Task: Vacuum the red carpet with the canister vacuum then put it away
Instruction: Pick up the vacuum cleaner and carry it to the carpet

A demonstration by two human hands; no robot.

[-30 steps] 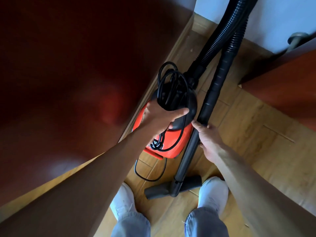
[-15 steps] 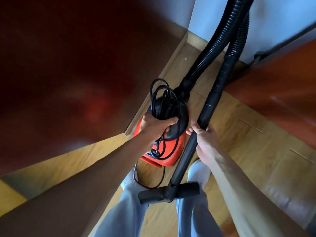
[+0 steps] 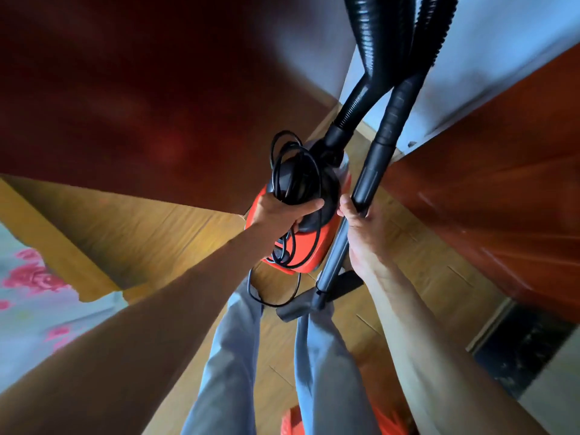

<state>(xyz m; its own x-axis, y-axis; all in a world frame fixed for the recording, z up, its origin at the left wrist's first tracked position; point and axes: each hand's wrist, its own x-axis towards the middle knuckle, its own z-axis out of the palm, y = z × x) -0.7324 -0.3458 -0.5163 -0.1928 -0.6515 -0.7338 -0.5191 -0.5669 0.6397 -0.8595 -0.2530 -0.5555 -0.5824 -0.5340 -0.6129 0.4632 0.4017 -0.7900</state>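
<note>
Floorboards [image 3: 417,246] of yellow wood are running under you, and a blurred dark red surface [image 3: 141,89] is filling the upper left. You are holding the canister vacuum [image 3: 326,243] in front of your trouser legs [image 3: 232,356], above the boards. Its squat body is showing bright orange-red below and a rounded black cap on top.

A ribbed black hose [image 3: 373,58] is rising from the cap's far side and looping out of the top of the view. Beside it the smooth black wand [image 3: 373,171] is slanting down past the right side of the canister. The wand is ending in a flat black floor nozzle [image 3: 295,307], which is hanging crosswise in front of your legs.

A thin black cord [image 3: 292,164] is lying in loose coils over the cap, with one loop drooping below the body.

Your left hand [image 3: 282,211] is gripping the top of the canister with the coils gathered under its fingers. Your right hand [image 3: 361,233] is curling round the wand, thumb up along the tube.
</note>
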